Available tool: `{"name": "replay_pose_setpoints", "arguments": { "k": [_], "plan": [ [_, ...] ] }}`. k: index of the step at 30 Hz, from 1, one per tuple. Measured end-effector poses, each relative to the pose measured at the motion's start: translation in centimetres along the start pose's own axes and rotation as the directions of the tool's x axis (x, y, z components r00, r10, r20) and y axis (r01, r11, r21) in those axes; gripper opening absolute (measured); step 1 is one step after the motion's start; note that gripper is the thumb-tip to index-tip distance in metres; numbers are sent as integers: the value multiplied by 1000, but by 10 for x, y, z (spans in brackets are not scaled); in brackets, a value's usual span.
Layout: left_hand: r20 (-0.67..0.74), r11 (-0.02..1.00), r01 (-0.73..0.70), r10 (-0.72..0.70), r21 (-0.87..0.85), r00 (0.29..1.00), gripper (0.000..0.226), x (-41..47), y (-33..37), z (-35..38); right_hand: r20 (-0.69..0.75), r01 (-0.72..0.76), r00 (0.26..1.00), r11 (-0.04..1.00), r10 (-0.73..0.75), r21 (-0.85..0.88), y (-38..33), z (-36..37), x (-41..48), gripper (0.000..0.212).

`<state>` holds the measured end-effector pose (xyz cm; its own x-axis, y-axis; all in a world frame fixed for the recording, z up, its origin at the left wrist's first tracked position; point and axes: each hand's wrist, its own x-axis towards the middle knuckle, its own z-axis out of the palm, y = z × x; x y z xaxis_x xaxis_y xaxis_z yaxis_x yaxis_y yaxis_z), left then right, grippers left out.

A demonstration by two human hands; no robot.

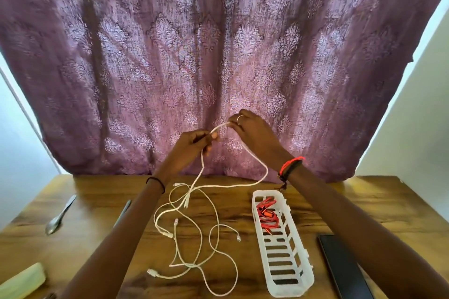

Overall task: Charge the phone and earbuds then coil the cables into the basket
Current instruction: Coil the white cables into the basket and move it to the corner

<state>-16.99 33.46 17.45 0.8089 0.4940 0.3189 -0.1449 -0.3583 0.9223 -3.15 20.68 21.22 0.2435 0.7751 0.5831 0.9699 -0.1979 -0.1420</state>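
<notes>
So the person has one white cable [264, 170] held up over the table [364, 201]. The left grip [194, 143] is curled round one stretch of it, and the right grip [250, 128] is pinching it a bit further along, just beside the left. The rest droops down into a messy tangle [153, 272] of white leads on the wood.

The basket [291, 291] sits right of the tangle with a red cable [267, 213] already in it, and the phone [345, 269] lies just past that, unplugged.

Looks like coiling to me. If it were me I'd keep the left as the anchor and feed even loops with the right. I'd also shake the loose end free of the other leads first, or it'll drag the whole mess along. Small loops too, since that basket's narrow.
</notes>
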Motion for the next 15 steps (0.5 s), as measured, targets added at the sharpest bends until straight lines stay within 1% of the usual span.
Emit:
{"name": "replay_pose_setpoints", "arguments": {
  "k": [4, 7, 11, 12, 13, 14, 15],
  "plan": [
    [28, 997, 64, -62, -48, 998, 22, -6, -16, -11, -79, -89, 993, 995, 92, 36, 16, -14, 5, 24],
    [39, 994, 102, -100, -35, 994, 32, -15, -19, -11, -135, -117, 983, 990, 127, 83, 25, -17, 5, 21],
    [122, 976, 197, -185, -96, 975, 23, -30, -33, -16, -230, -201, 945, 968, 231, 148, 42, -26, 12, 19],
    [122, 970, 213, -198, -120, 973, 22, -32, -36, -17, -239, -229, 935, 961, 262, 157, 48, -29, 14, 19],
    [99, 963, 220, -206, -156, 973, 22, -33, -36, -18, -238, -253, 928, 955, 285, 156, 52, -31, 15, 18],
    [50, 945, 231, -226, -230, 973, 25, -34, -38, -20, -228, -276, 925, 951, 303, 142, 55, -31, 14, 18],
    [1, 904, 243, -260, -352, 966, 28, -35, -38, -23, -216, -293, 924, 948, 314, 124, 57, -29, 13, 16]
  ]
}}
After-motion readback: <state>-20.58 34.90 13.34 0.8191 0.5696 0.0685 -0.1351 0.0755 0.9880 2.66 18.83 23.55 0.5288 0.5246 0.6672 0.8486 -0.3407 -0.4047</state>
